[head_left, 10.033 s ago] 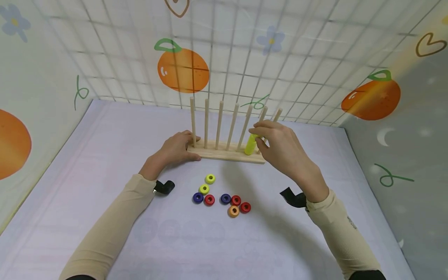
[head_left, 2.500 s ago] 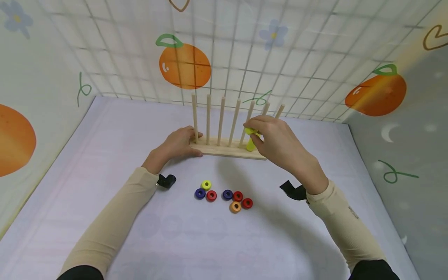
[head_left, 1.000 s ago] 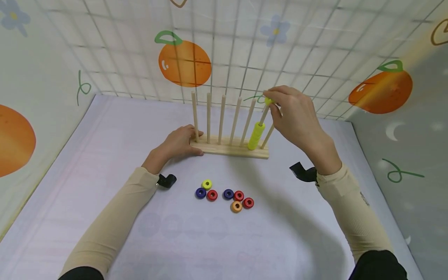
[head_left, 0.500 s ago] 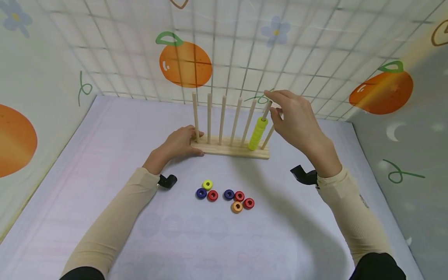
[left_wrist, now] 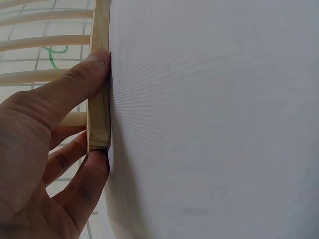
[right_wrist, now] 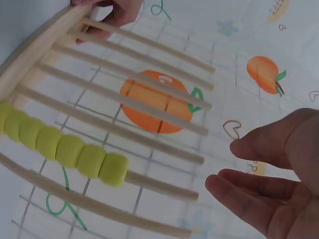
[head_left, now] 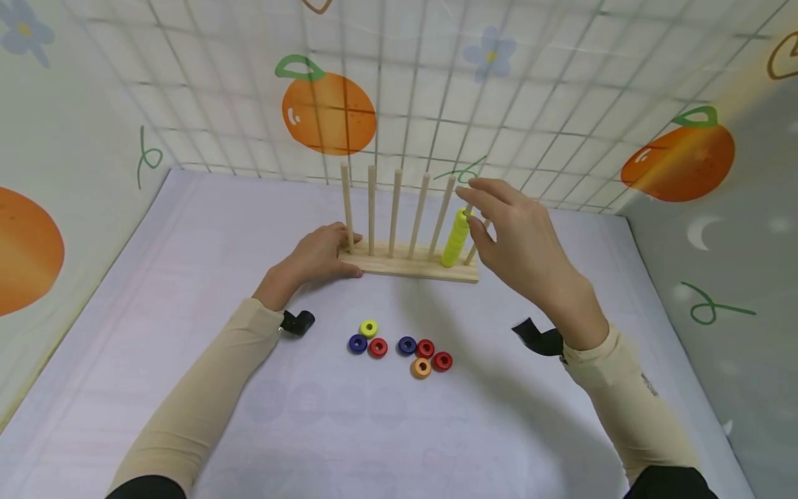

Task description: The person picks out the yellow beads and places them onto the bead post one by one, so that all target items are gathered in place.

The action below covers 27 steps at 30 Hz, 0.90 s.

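Observation:
A wooden peg rack (head_left: 408, 267) with several upright pegs stands toward the back of the table. My left hand (head_left: 316, 256) grips the left end of its base, thumb along the front edge and fingers round the end, as the left wrist view shows. On the second peg from the right sits a tall stack of yellow beads (head_left: 456, 239), pressed close together in the right wrist view (right_wrist: 65, 147). My right hand (head_left: 524, 242) is beside the top of that peg, thumb and fingers apart with nothing between them. It covers part of the rightmost peg in the head view.
In front of the rack lie loose beads: a yellow one (head_left: 368, 328), a blue one (head_left: 357, 344) and a red one (head_left: 377, 348) grouped together. To their right are another blue bead (head_left: 407, 346), two red beads (head_left: 425, 348) and an orange bead (head_left: 421, 367). A patterned cloth wall rises behind.
One of two loose yellow beads has left the table. My right hand brought a yellow bead over the peg, let it drop onto the stack, then lowered slightly leftward. My left hand stays put.

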Each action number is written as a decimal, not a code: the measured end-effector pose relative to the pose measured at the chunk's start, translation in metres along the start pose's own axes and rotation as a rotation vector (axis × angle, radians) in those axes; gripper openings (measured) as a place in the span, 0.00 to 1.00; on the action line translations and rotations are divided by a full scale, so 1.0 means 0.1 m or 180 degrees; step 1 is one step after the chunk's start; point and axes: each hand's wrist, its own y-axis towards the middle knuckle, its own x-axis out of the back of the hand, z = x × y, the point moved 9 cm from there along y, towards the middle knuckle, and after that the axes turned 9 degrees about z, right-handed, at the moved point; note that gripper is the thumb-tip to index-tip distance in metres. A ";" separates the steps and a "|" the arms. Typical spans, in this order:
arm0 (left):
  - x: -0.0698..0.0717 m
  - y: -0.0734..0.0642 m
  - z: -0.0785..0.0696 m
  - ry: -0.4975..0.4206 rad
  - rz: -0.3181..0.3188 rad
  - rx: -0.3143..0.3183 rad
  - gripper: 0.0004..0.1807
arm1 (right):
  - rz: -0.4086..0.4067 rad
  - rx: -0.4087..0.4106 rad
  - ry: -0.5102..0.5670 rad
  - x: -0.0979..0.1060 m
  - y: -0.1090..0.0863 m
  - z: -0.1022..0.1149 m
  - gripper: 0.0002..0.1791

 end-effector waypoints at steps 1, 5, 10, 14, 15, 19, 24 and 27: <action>0.00 0.00 0.00 -0.0004 -0.0004 0.0009 0.40 | 0.0023 0.0016 0.0004 -0.02 -0.01 0.03 0.21; 0.00 0.00 0.01 -0.0001 -0.0009 0.0017 0.40 | 0.0129 0.0032 0.0017 -0.11 -0.03 0.12 0.21; 0.00 -0.01 0.00 -0.0002 -0.0005 0.0023 0.41 | 0.0235 0.0119 0.0054 -0.25 -0.07 0.21 0.21; 0.01 -0.01 0.00 0.0000 -0.0010 0.0024 0.41 | 0.0438 0.0149 0.0116 -0.45 -0.08 0.26 0.21; 0.02 -0.01 -0.01 0.0004 -0.0020 0.0021 0.41 | 0.0491 0.0147 0.0135 -0.51 -0.07 0.26 0.21; 0.02 -0.01 -0.01 0.0011 -0.0042 -0.0004 0.41 | 0.0679 0.0146 0.0207 -0.72 -0.07 0.28 0.21; 0.01 0.00 0.00 0.0026 -0.0031 -0.0011 0.41 | 0.0834 0.0201 0.0274 -0.97 -0.10 0.31 0.21; 0.01 -0.01 0.01 0.0045 -0.0031 -0.0019 0.41 | 0.0928 0.0225 0.0284 -1.10 -0.11 0.34 0.21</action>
